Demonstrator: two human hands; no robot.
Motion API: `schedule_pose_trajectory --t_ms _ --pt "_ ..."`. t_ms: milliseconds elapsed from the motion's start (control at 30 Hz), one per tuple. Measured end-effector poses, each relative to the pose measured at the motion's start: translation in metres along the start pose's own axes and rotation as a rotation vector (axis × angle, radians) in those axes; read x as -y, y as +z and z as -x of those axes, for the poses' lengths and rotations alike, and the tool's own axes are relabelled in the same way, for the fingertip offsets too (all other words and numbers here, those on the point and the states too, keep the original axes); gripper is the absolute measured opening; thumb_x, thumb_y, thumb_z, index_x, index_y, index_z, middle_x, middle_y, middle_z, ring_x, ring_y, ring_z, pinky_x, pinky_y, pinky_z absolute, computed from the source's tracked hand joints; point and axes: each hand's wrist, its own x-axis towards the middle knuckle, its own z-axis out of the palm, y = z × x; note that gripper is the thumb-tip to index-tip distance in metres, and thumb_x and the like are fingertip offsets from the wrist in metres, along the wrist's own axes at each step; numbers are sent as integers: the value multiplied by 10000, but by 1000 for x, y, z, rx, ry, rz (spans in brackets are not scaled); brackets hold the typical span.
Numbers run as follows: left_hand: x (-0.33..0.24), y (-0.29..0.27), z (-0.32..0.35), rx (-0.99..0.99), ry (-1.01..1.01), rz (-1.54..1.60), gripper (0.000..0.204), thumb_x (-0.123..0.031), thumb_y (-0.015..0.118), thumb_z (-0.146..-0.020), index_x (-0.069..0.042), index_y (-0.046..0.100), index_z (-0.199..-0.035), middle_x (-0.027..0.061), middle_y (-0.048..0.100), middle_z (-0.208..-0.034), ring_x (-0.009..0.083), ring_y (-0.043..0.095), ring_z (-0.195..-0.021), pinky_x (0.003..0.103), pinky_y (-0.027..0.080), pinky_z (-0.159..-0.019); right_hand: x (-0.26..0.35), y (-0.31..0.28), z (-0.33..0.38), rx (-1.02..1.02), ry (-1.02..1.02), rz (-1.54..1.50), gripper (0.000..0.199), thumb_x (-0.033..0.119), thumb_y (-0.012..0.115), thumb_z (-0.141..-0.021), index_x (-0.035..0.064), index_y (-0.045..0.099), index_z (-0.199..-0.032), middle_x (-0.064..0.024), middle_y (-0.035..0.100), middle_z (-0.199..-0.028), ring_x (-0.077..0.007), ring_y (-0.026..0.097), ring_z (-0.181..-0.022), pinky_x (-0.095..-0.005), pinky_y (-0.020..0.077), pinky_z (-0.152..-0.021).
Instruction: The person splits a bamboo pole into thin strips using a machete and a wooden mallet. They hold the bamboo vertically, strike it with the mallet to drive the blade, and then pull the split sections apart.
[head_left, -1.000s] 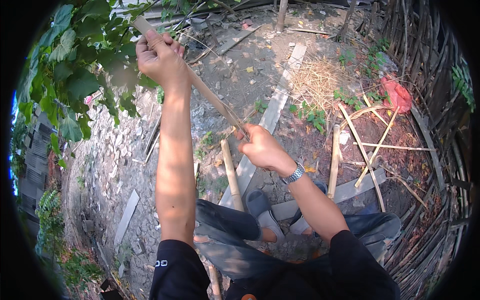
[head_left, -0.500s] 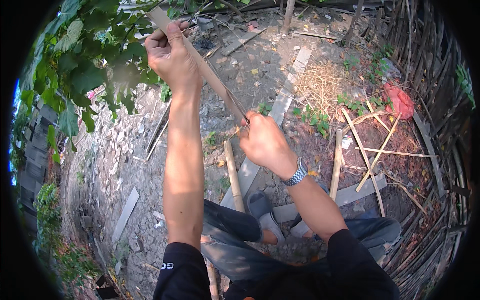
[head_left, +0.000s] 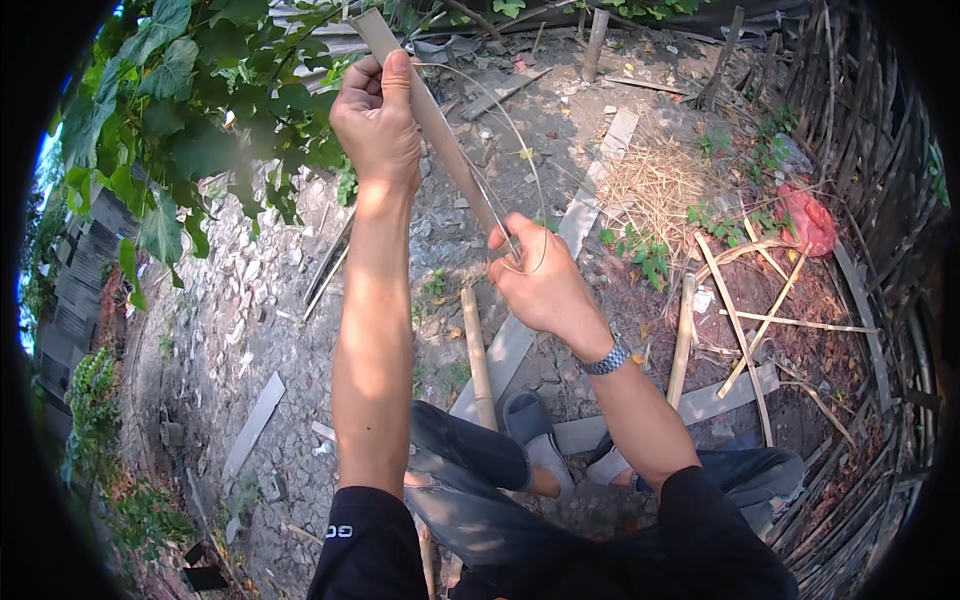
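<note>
A long, flat, pale wooden slat (head_left: 440,122) slants down from upper left to lower right between my hands. My left hand (head_left: 382,125) is closed round its upper part, thumb pointing up along the face. At its lower end, my right hand (head_left: 540,275) has its fingers pinched together on the slat. A thin, wire-like strand (head_left: 528,150) bows out to the right of the slat and curves back to my right hand. Another thin, shiny line runs along the slat's lower edge into those fingers; I cannot tell whether it is wire or a blade.
Two bamboo poles (head_left: 478,355) stand before my knees. Grey boards (head_left: 585,205), thin split sticks (head_left: 765,320), dry straw (head_left: 655,185) and a red plastic bag (head_left: 805,220) lie on the ground. Leafy vines (head_left: 215,130) hang at upper left; a stick fence (head_left: 880,130) bounds the right.
Both hands and the slat have shifted a little to the right. The thin strand now arcs out farther from the slat. The view has also moved slightly.
</note>
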Motion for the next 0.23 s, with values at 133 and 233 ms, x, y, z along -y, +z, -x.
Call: schedule_pose_trajectory --t_ms 133,233 --pt "-5 6 -1 -51 -6 6 227 -181 764 -944 12 655 -992 35 681 -843 69 591 -732 212 482 -671 10 -11 -24 -82 -198 333 213 73 642 -827 8 561 -1013 -91 614 -639 -234 588 -521 -389 451 -540" --pt "0 -12 -8 7 5 -43 254 -200 759 -949 19 658 -1026 53 703 -875 88 625 -770 226 517 -713 11 -26 -35 278 254 -166 229 125 673 -860 48 612 -1067 -189 748 -841 -334 727 -699 -416 518 -574"
